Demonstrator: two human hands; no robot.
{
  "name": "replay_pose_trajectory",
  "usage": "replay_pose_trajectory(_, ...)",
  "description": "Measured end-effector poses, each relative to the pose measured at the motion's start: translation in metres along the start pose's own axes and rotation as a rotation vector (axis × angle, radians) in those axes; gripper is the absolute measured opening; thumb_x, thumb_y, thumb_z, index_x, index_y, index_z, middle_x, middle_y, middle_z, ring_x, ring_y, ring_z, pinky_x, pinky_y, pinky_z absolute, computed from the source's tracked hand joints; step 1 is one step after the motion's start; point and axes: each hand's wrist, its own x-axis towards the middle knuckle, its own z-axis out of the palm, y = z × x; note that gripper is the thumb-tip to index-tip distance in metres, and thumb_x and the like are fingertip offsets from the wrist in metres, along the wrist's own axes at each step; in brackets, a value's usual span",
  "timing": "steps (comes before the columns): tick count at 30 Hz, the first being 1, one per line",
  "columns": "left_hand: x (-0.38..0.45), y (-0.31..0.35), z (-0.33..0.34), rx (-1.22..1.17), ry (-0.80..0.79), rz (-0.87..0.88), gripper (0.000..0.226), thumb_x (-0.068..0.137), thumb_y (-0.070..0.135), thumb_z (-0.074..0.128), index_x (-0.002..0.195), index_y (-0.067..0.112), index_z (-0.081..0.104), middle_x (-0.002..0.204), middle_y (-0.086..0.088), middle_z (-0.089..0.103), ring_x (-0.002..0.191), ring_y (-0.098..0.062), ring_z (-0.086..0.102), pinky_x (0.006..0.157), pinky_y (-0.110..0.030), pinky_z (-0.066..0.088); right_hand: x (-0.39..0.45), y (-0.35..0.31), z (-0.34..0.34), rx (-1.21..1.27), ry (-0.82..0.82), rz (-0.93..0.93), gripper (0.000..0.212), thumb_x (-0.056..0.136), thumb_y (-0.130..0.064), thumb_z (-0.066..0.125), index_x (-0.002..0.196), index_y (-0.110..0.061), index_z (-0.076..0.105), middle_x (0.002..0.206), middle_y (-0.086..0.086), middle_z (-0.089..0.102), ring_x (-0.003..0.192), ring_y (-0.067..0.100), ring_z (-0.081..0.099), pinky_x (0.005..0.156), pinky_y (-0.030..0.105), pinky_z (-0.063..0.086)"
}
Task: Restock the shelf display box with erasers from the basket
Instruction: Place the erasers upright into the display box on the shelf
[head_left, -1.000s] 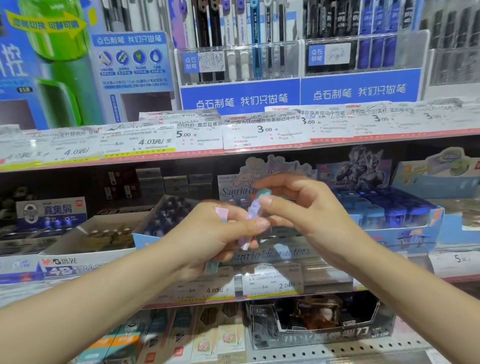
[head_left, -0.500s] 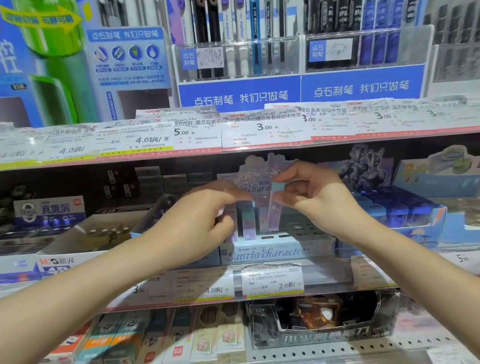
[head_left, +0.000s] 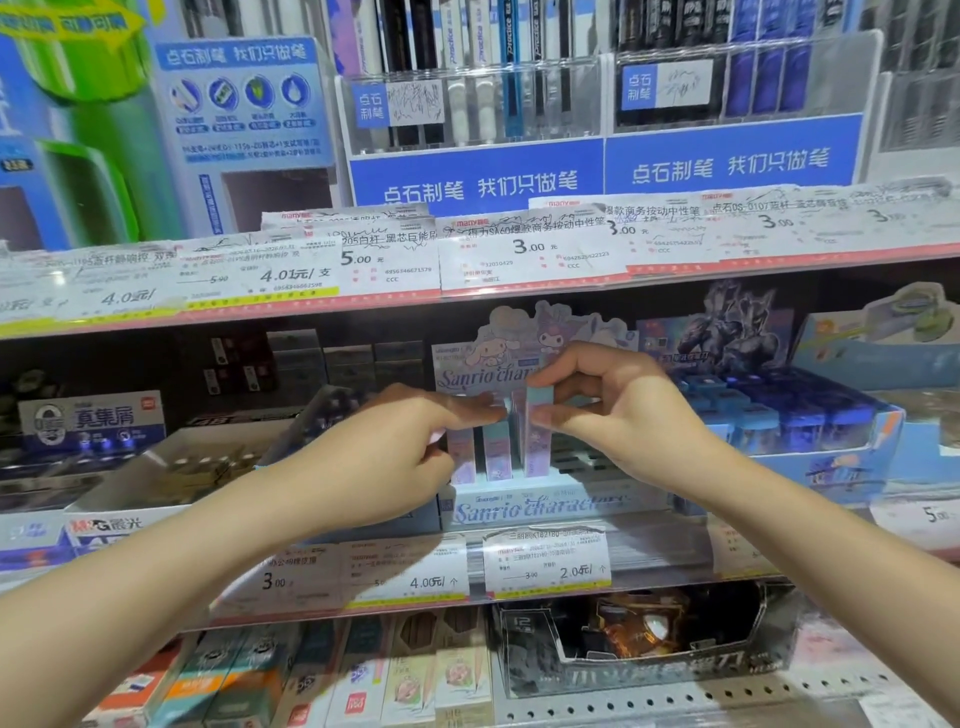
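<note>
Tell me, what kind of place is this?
Most likely a stationery shop. Paper price tags line the shelf edges, pens hang in racks above, and two hands are putting erasers into a cartoon display box.

Store shelving, filling the whole view. Top tier: clear pen racks (head_left: 597, 78) with blue sign panels (head_left: 602, 171), beside a green and blue display (head_left: 78, 130) at the left edge. Price tags (head_left: 530, 254) crowded along the upper shelf edge (head_left: 363, 304), more tags (head_left: 545, 564) along the middle shelf edge. Dim recess behind the middle tier. Bottom tier: perforated metal shelf (head_left: 675, 701) carrying a dark box (head_left: 644, 639). Lighting bright, bluish.
</note>
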Motion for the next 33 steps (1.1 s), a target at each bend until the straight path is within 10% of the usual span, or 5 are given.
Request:
replay_pose_trajectory(3,0.001,0.0,-0.002,-0.004,-0.014,0.005,0.059,0.077,0.013,0.04,0.129,0.038,0.051,0.13,0.014,0.06,0.107,-0.026,0.065,0.098,-0.042,0.049,-0.003,0.004,0.002,-0.127,0.003,-0.091,0.012,0.077,-0.01,0.071,0.083,-0.019,0.067,0.091,0.002,0.065,0.085,0.009,0.061,0.078,0.015,0.049)
replay_pose_trajectory(14,0.001,0.006,-0.007,-0.001,0.012,-0.028,0.051,0.085,0.005,0.045,0.129,0.029,0.054,0.135,0.017,0.052,0.121,0.003,0.047,0.103,-0.009,0.03,-0.002,0.003,0.004,-0.11,-0.038,-0.013,0.033,0.082,-0.028,0.046,0.084,-0.01,0.073,0.1,0.001,0.062,0.098,0.011,0.057,0.093,0.029,0.042)
replay_pose_trajectory(18,-0.004,0.014,-0.012,-0.201,0.228,-0.055,0.031,0.07,0.018,0.047,0.099,0.025,0.058,0.099,0.013,0.062,0.082,-0.023,0.063,0.092,-0.04,0.047,-0.007,-0.013,0.002,-0.057,0.08,-0.038,0.025,0.082,-0.026,0.044,0.088,-0.02,0.067,0.094,-0.005,0.064,0.092,0.005,0.057,0.082,0.012,0.041)
replay_pose_trajectory(21,-0.008,0.026,-0.014,-0.463,0.131,-0.083,0.029,0.065,0.006,0.052,0.092,0.016,0.052,0.086,-0.001,0.058,0.045,-0.007,0.045,0.056,-0.023,0.047,-0.018,-0.034,0.003,0.102,0.153,-0.08,0.012,0.079,-0.02,0.054,0.084,-0.023,0.064,0.083,-0.008,0.065,0.079,0.008,0.06,0.075,0.02,0.047)
replay_pose_trajectory(33,-0.01,0.037,-0.006,-0.94,-0.139,-0.157,0.055,0.05,0.002,0.058,0.103,0.001,0.046,0.066,-0.001,0.047,0.045,-0.003,0.046,0.045,-0.02,0.039,-0.016,-0.062,0.014,0.181,-0.041,-0.039,0.007,0.073,-0.005,0.072,0.077,-0.005,0.066,0.072,0.011,0.067,0.061,0.017,0.058,0.061,0.029,0.049)
